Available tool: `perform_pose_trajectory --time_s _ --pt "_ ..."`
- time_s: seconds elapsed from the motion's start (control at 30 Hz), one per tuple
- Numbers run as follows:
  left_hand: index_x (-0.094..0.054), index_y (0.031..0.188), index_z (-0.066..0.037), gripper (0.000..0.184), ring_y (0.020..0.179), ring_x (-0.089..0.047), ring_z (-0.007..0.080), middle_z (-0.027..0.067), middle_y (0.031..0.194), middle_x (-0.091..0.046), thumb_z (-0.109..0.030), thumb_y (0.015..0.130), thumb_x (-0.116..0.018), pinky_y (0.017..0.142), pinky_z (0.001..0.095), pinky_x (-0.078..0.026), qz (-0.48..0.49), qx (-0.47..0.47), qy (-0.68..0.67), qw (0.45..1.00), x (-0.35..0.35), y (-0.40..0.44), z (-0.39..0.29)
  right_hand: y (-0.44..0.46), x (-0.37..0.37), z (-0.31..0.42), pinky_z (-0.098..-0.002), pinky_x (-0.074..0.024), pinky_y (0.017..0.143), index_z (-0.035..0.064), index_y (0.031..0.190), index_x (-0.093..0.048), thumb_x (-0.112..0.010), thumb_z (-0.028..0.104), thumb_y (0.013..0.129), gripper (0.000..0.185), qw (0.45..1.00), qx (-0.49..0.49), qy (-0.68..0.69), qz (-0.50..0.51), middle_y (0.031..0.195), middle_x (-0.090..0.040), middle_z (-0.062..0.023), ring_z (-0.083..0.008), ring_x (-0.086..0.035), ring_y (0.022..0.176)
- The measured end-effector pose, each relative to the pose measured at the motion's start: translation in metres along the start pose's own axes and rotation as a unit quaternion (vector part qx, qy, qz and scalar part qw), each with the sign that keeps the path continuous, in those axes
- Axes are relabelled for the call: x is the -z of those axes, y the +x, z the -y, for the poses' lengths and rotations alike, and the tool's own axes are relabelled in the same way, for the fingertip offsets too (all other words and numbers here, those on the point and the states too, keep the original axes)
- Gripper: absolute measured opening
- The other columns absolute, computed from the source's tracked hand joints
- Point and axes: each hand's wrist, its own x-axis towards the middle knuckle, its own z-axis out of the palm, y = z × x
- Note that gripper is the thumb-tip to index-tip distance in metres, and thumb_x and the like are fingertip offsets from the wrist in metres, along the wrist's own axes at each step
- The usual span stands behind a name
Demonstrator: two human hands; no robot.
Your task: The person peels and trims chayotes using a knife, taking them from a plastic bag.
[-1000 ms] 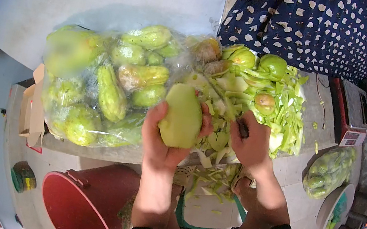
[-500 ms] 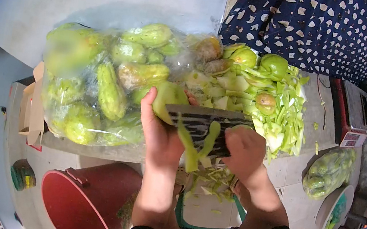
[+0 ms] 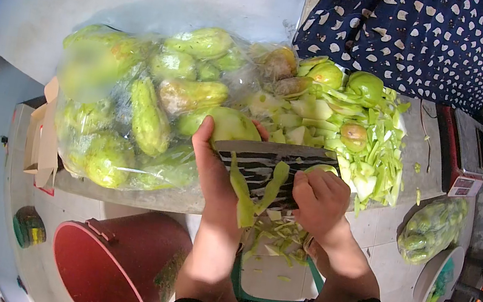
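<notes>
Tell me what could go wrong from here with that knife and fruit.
The knife, in the right hand, sits close to the left hand holding the fruit, so a slip might cut it. Peel strips cling to the knife and could drop among the scraps below.

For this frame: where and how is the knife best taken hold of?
Probably at the right-hand end of the knife, coming from the right. The right hand is closed there, hiding any handle. The broad blade extends left to the fruit held in the left hand, and peel strips lie against it, making that end a poor grip.
</notes>
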Motion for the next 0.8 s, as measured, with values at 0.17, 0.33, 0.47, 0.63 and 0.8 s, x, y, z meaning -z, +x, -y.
perform_pose_trajectory --time_s 0.17,0.33,0.47,0.63,0.8 --pt "-0.057 0.095 -0.005 0.045 0.079 -0.060 0.0235 0.0121 0.088 -0.061 -0.049 0.087 -0.052 0.073 0.0355 -0.051 -0.107 0.004 0.017 0.994 -0.007 0.006 -0.001 -0.001 0.004 -0.003 -0.0348 -0.0446 0.049 0.0070 0.082 -0.056 -0.065 0.011 0.068 0.016 1.000 -0.010 0.014 0.019 0.068 -0.055 -0.0071 -0.0240 -0.057 0.059" --pt "-0.056 0.102 -0.004 0.040 0.086 -0.061 0.0250 0.0123 0.091 -0.062 -0.040 0.085 -0.057 0.080 0.0393 -0.051 -0.089 0.019 0.033 0.995 0.005 0.009 -0.002 -0.006 0.003 -0.009 -0.0419 -0.0462 0.053 0.0082 0.085 -0.056 -0.069 0.013 0.061 0.028 0.996 -0.065 0.031 0.052 0.072 -0.056 -0.0079 -0.0301 -0.059 0.064" --pt "-0.056 0.105 -0.004 0.039 0.090 -0.060 0.0244 0.0111 0.094 -0.062 -0.038 0.085 -0.057 0.084 0.0389 -0.050 -0.080 0.006 0.042 0.996 0.000 0.009 -0.002 -0.004 0.004 -0.015 -0.0438 -0.0469 0.056 0.0090 0.085 -0.055 -0.074 0.012 0.055 0.036 0.990 -0.098 0.066 0.070 0.074 -0.057 -0.0088 -0.0331 -0.060 0.067" --pt "-0.057 0.108 -0.003 0.040 0.092 -0.059 0.0235 0.0109 0.098 -0.062 -0.035 0.085 -0.056 0.086 0.0378 -0.048 -0.065 0.015 0.061 0.996 -0.003 0.006 -0.008 -0.005 0.005 -0.012 -0.0441 -0.0473 0.059 0.0091 0.083 -0.051 -0.078 0.013 0.051 0.042 0.987 -0.116 0.090 0.064 0.075 -0.056 -0.0104 -0.0351 -0.060 0.071" --pt "-0.057 0.108 -0.002 0.040 0.092 -0.059 0.0226 0.0109 0.098 -0.062 -0.035 0.085 -0.055 0.084 0.0364 -0.048 -0.057 -0.004 0.105 0.993 0.001 0.007 -0.011 -0.007 0.006 -0.009 -0.0444 -0.0477 0.060 0.0093 0.085 -0.051 -0.079 0.014 0.051 0.044 0.984 -0.123 0.093 0.089 0.076 -0.057 -0.0098 -0.0344 -0.060 0.072"
